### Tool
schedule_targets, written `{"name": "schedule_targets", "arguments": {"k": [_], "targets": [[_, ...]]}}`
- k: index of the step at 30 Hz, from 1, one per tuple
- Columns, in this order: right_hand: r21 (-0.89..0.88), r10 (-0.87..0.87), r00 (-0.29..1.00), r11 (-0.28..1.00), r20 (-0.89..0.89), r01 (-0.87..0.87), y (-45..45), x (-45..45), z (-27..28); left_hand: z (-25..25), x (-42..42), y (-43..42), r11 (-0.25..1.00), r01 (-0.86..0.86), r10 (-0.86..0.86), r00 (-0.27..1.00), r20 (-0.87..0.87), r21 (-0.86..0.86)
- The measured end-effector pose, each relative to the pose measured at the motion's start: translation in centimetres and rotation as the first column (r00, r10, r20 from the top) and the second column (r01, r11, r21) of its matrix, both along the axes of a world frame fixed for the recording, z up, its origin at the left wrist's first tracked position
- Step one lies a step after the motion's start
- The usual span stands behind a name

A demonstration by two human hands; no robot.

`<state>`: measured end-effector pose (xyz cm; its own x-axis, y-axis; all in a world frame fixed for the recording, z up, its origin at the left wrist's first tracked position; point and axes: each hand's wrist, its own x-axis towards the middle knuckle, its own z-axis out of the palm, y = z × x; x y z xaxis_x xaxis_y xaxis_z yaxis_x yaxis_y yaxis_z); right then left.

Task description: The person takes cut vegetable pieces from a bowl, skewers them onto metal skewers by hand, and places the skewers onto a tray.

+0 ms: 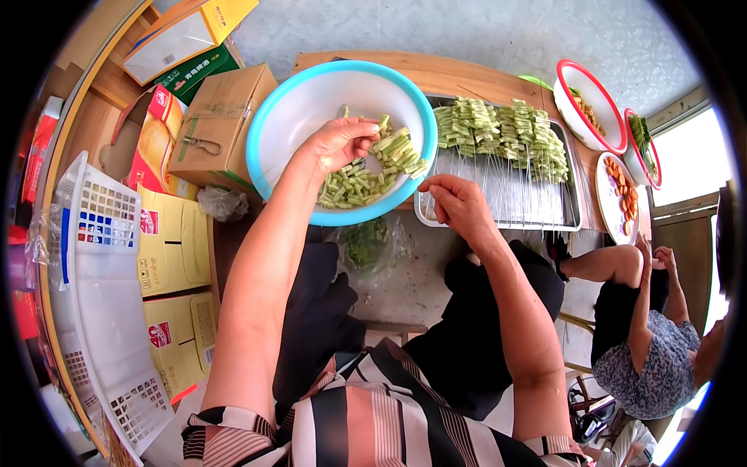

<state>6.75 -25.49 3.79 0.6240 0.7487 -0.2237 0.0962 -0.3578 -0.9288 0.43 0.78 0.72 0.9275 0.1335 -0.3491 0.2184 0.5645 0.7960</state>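
Observation:
My left hand (342,144) is over a white basin with a light-blue rim (264,101), its fingertips pinched on a cut piece of green bean (384,122). Loose cut green bean pieces (354,187) lie in the basin. Just below my left fingertips, a tight row of bean pieces (401,152) reaches toward the basin's right rim. My right hand (459,204) is closed in a pinch beside that rim, over the near left edge of a metal tray (486,187). Whatever its fingertips hold is too thin to make out. Skewered green beans (502,132) line the tray's far side, thin sticks pointing toward me.
Right of the tray are a plate of reddish-brown pieces (618,194) and red-rimmed bowls (591,109). Cardboard boxes (222,124) and a white plastic basket (109,288) stand left. A plastic bag of greens (369,245) lies below the table. Another person (650,350) sits at right.

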Motion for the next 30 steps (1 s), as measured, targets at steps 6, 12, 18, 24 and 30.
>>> {"name": "schedule_targets", "arguments": {"k": [6, 12, 18, 24, 30], "targets": [[-0.003, 0.008, 1.0, 1.0, -0.027, -0.008, 0.2, -0.3, 0.2, -0.2, 0.1, 0.0, 0.999, 0.023, -0.023, 1.0, 0.015, 0.028], [0.088, -0.009, 0.993, 0.996, -0.117, 0.019, 0.4, -0.1, 0.1, -0.2, 0.3, -1.0, 1.0, 0.007, -0.008, 0.999, 0.039, 0.006], [0.072, -0.047, 0.997, 0.996, -0.067, 0.052, 0.9, -0.3, 0.3, 1.3, 0.6, -3.3, 0.994, -0.088, 0.083, 0.993, 0.079, 0.06], [0.063, -0.056, 0.998, 0.996, -0.03, 0.057, 1.1, -0.6, 0.1, 0.7, 0.7, -3.3, 0.989, -0.104, 0.094, 0.991, 0.097, 0.107], [0.065, -0.049, 0.998, 0.997, -0.04, 0.052, 0.9, -0.4, 0.0, 0.5, 0.9, -2.8, 0.982, -0.045, 0.029, 0.996, 0.089, 0.181]]}}
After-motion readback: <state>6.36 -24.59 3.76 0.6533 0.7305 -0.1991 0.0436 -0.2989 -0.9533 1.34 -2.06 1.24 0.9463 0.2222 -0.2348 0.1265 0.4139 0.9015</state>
